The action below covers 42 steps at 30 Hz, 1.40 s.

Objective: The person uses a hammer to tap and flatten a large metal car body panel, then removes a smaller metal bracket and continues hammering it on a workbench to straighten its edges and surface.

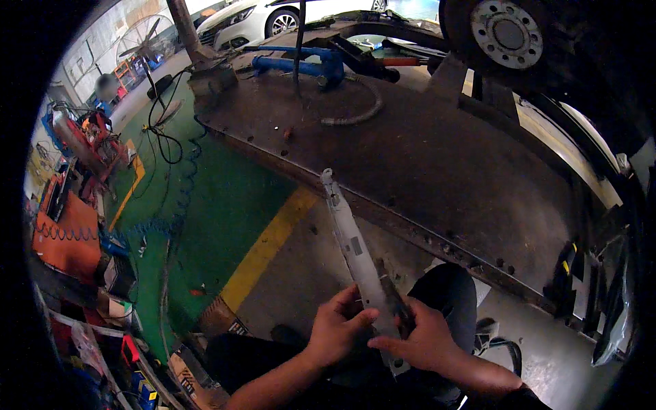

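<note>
A long, narrow grey metal strip (348,232) with small holes and a pale label rises from my lap toward the car lift. My left hand (336,326) grips its lower part from the left, thumb laid across the face. My right hand (420,338) holds the strip's lower end from the right, together with a small dark tool or clip (394,298) pressed against its edge. Both hands sit above my dark trousers (447,290).
A rusty lift ramp (424,157) runs across ahead, with a car wheel hub (507,33) above it and a blue jack (301,65) on it. A green floor with a yellow line (266,249) lies to the left, with hoses, a fan (140,44) and red equipment (89,133).
</note>
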### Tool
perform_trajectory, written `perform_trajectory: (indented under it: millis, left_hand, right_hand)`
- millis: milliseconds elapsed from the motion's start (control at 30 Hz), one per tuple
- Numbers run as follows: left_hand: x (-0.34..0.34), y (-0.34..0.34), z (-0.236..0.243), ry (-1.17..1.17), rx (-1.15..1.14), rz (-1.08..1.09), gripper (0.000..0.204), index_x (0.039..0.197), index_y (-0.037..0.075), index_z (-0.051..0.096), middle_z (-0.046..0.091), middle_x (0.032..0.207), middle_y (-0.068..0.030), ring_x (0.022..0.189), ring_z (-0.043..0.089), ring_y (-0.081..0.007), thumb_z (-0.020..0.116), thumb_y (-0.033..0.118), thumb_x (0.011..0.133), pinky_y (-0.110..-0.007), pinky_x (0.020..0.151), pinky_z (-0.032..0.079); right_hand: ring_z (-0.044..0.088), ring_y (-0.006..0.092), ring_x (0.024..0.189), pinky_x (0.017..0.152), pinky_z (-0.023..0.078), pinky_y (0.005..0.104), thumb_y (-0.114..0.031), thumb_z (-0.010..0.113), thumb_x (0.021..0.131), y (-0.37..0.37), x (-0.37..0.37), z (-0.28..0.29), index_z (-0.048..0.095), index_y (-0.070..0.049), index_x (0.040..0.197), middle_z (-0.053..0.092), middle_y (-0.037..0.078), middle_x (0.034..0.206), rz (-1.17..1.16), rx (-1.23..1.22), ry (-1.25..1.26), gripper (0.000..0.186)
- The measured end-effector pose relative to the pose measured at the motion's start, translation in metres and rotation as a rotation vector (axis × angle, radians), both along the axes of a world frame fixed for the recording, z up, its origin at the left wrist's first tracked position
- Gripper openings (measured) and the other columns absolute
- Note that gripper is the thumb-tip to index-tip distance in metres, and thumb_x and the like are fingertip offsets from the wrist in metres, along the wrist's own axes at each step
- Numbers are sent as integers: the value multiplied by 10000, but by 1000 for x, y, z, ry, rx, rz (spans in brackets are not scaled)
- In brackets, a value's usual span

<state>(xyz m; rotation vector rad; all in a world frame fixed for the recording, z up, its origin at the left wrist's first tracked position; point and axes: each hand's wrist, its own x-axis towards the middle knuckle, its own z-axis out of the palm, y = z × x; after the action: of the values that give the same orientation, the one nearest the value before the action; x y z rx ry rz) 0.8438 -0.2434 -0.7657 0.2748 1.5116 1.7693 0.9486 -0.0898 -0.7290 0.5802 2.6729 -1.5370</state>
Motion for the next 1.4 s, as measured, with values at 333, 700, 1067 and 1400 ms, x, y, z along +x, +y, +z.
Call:
perform_trajectory:
  millis: [333,700,1067,1400]
  left_hand:
    - [29,8,4,219,15,5,438,1301,-24,514,616,1189,-109,1093,589,-180,650,75,897,-306,964,447]
    - [25,45,-21,-297,430,251,568,1378,64,369,455,1377,-132,1264,438,-284,621,212,892,-446,1070,338]
    - [19,122,-56,-709,714,251,486,1366,73,449,548,1331,-96,1247,507,-292,589,257,939,-501,1074,388]
    - [12,163,-71,-733,599,463,470,1347,64,462,534,1344,-104,1238,510,-283,600,276,951,-496,1068,399]
  right_hand:
    - [636,167,738,684,501,303,-279,801,724,24,23,-15,650,-19,1062,647,84,801,-68,-29,83,452]
    - [585,169,721,697,478,344,-282,795,701,112,36,12,541,-43,761,638,77,776,12,-55,20,354]
    - [665,207,944,795,520,375,-406,722,843,188,39,14,648,-19,1084,699,128,987,-206,-163,70,462]
    - [494,67,546,495,420,225,-127,607,900,180,91,41,548,-70,849,692,78,871,-501,-111,187,98]
